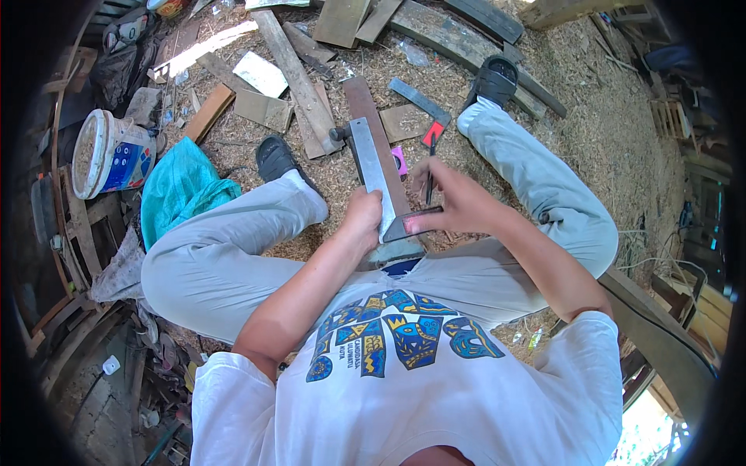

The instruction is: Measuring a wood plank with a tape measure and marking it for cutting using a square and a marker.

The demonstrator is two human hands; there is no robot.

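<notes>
A long brown wooden board (373,105) runs away from me between my legs. Along it lies a flat grey metal bar (368,151), with a dark round knob (338,134) at its far left side. My left hand (364,217) is closed round the bar's near end. My right hand (458,200), slightly blurred, pinches a thin dark pencil-like stick (431,175) upright between its fingers. Its thumb rests on a dark wedge-shaped piece (409,224) by the bar's near end. A small pink object (399,161) sits just right of the board.
A square (420,99) with a red end lies on the shavings ahead. Beyond it are loose planks (286,70) and a thick beam (451,46). At left stand a white bucket (93,155) and a teal sack (183,190). My sandalled feet flank the board.
</notes>
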